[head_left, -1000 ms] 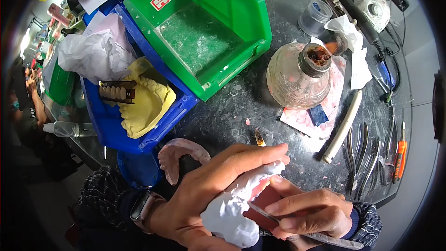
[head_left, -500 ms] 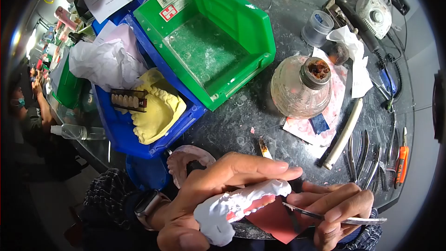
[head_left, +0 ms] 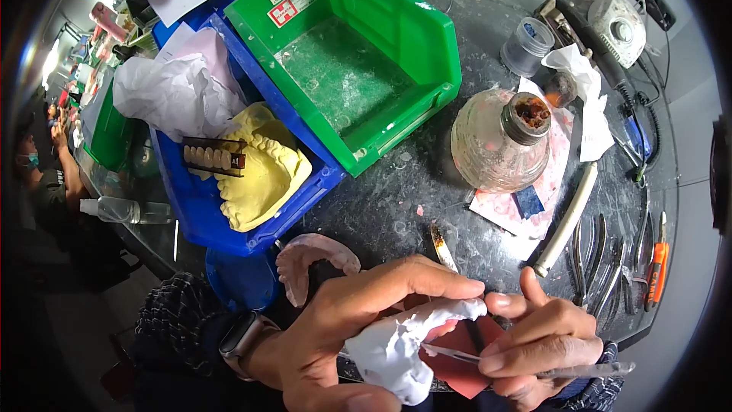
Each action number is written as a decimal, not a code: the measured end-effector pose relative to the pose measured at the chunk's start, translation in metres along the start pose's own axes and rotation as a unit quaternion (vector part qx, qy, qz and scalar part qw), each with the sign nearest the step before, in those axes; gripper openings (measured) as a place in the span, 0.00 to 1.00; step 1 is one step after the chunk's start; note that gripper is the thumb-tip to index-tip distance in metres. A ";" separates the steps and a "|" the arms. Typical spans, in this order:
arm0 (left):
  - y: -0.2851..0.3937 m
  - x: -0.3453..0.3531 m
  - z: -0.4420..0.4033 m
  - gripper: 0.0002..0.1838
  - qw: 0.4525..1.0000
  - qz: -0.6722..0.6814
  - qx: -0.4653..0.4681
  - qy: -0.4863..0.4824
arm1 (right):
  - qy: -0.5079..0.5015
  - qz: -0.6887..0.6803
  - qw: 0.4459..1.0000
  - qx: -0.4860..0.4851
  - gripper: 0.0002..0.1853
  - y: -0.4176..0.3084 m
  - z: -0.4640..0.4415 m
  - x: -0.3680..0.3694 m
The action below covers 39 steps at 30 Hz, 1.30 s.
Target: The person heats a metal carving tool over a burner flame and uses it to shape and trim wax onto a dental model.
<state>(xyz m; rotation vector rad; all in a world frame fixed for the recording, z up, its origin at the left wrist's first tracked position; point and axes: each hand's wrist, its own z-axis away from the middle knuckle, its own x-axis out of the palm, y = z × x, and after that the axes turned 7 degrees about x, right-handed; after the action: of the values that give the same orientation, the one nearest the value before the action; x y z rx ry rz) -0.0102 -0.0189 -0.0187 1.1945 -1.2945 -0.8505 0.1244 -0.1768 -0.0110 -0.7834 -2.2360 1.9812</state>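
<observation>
Pale flecks marked the dark worktop [head_left: 381, 217], where a green bin [head_left: 415, 27] stood against a blue bin [head_left: 316, 194] holding a yellow cast [head_left: 286, 183]. Low in the view, near the worktop's front edge, was a white cast [head_left: 385, 355] in the left hand [head_left: 347, 305], apparently cradled so its hollow side faced the slim tool [head_left: 461, 356]. A red sheet [head_left: 457, 380] showed below. Beyond the wrist lay a pinkish arch [head_left: 293, 263], seemingly set aside to leave room.

The left hand was part open around the white cast, fingers stretched along its far side, thumb at the near end. The right hand [head_left: 545, 339] was mostly closed, pinching the tool, perhaps for fine control, with one finger raised; whether the tip touched the cast, I could not tell. Both forearms came in low from either side.
</observation>
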 end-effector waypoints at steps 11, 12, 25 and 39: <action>-0.016 0.012 0.006 0.41 0.995 -0.009 0.030 0.094 | -0.007 -0.073 0.990 0.121 0.08 -0.002 -0.004 0.003; -0.016 0.012 0.004 0.37 0.995 0.014 0.047 0.088 | -0.010 -0.073 0.990 0.122 0.08 -0.002 -0.004 0.003; -0.026 0.014 0.003 0.44 0.988 0.049 0.070 0.131 | -0.015 -0.055 0.989 0.138 0.08 -0.004 -0.009 0.001; -0.056 0.003 0.010 0.53 0.976 0.008 0.191 0.102 | 0.093 0.024 0.992 0.081 0.08 -0.006 -0.008 0.012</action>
<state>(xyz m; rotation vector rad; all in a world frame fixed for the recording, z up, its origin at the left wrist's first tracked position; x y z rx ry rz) -0.0106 -0.0364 -0.0726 1.5267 -1.3308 -0.4599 0.1145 -0.1650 -0.0073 -0.9661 -1.9441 1.9867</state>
